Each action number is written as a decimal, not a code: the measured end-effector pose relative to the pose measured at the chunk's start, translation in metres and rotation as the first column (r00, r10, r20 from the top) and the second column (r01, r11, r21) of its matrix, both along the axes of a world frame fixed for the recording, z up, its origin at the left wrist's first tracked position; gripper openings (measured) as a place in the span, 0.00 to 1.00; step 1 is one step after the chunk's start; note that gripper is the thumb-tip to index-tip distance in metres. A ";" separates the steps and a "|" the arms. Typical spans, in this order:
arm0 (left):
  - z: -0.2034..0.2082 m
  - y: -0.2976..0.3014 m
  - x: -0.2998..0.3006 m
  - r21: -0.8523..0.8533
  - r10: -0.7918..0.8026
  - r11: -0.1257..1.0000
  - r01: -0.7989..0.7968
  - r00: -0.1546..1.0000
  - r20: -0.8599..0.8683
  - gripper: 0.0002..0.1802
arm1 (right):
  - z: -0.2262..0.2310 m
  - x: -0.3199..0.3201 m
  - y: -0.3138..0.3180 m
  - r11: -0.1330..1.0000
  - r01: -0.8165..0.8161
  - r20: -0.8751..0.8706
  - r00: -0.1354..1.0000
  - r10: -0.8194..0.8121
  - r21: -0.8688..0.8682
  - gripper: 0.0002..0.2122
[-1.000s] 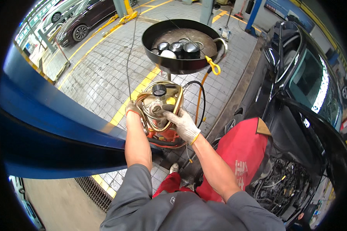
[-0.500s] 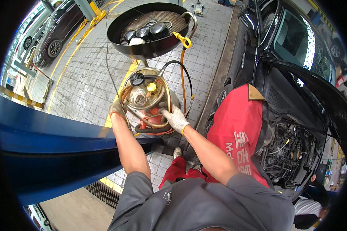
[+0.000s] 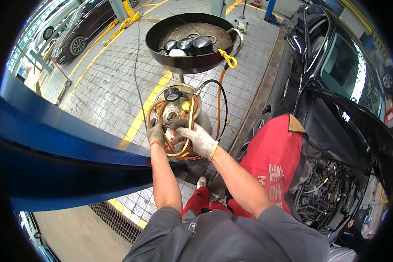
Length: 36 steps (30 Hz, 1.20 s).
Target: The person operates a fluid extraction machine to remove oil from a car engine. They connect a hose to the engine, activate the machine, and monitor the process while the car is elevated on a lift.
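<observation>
Both hands wear pale knitted gloves and work at the tank (image 3: 205, 124) of a wheeled-type oil drainer. My left hand (image 3: 156, 132) is closed round looped brown hose (image 3: 155, 107) at the tank's left side. My right hand (image 3: 200, 139) grips a loop of the same hose, its darkened fingers curled over the tank's near side. On the tank top are a black round gauge (image 3: 172, 94) and a yellow cap (image 3: 186, 106). Above stands the drainer's wide black pan (image 3: 179, 65), holding several dark oil filters (image 3: 202, 45). A yellow hook-like handle (image 3: 228, 58) hangs at its rim.
A blue lift post (image 3: 74, 161) rises close on my left. To the right, a dark car (image 3: 336, 65) stands with its engine bay (image 3: 327, 187) exposed and a red fender cover (image 3: 270, 153) over its side. A floor grate (image 3: 115, 220) lies behind left.
My left hand has moved up and inward onto the hose loops. My right hand has come further over the tank and curled round a hose. The view has shifted left.
</observation>
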<state>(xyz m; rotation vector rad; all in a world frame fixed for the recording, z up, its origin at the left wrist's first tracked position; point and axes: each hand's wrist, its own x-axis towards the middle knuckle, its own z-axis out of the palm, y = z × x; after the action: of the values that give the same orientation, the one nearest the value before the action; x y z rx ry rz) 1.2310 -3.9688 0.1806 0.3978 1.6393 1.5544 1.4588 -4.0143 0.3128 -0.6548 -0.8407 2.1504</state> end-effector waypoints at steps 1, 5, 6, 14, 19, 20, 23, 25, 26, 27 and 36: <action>0.003 -0.006 0.005 -0.043 -0.060 0.998 0.052 0.979 -0.194 0.27 | 0.002 -0.002 0.005 1.000 0.001 -0.009 1.000 -0.001 0.001 0.18; 0.030 -0.018 0.015 -0.328 -0.299 0.944 0.049 0.548 -0.781 0.34 | 0.008 -0.008 0.018 0.999 -0.033 0.087 0.996 0.032 0.018 0.17; 0.038 -0.018 0.015 -0.325 -0.296 0.946 0.008 0.440 -0.848 0.34 | 0.009 -0.007 0.020 1.000 -0.008 0.043 0.999 0.007 0.027 0.17; 0.044 -0.014 0.015 -0.436 -0.256 0.867 -0.240 0.536 -0.805 0.30 | 0.028 0.019 0.031 0.993 0.117 0.068 0.991 -0.115 -0.017 0.13; 0.031 0.004 0.005 -0.496 -0.082 0.804 -0.329 0.764 -0.640 0.38 | 0.032 0.028 0.036 0.992 0.117 0.094 0.989 -0.111 -0.057 0.11; 0.031 0.005 0.000 -0.540 -0.120 0.790 -0.292 0.790 -0.602 0.39 | 0.030 0.028 0.037 0.992 0.113 0.087 0.990 -0.109 -0.049 0.11; 0.032 0.006 -0.022 -0.586 -0.232 0.799 -0.134 0.831 -0.506 0.34 | 0.022 0.028 0.038 0.995 0.090 0.082 0.993 -0.086 -0.048 0.12; 0.024 0.011 -0.035 -0.630 -0.276 0.762 -0.150 0.804 -0.526 0.34 | 0.016 0.027 0.039 0.997 0.062 0.045 0.997 -0.060 -0.045 0.15; 0.017 0.016 -0.040 -0.564 -0.208 0.815 -0.135 0.839 -0.502 0.30 | 0.013 0.026 0.040 0.996 0.084 0.057 0.995 -0.081 -0.043 0.16; 0.010 0.023 -0.046 -0.549 -0.178 0.820 -0.164 0.837 -0.517 0.29 | 0.011 0.029 0.040 0.995 0.078 0.077 0.994 -0.074 -0.061 0.16; 0.017 0.091 -0.089 -0.208 -0.077 0.972 -0.107 0.694 -0.715 0.29 | -0.002 0.022 0.050 0.986 -0.040 0.250 0.968 -0.002 0.163 0.13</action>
<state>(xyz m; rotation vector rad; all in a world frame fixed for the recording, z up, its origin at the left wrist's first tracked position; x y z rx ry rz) 1.1416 -3.8782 0.1974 0.9618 2.4039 1.2430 1.4807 -3.9638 0.3112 -0.8436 -1.1526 2.0128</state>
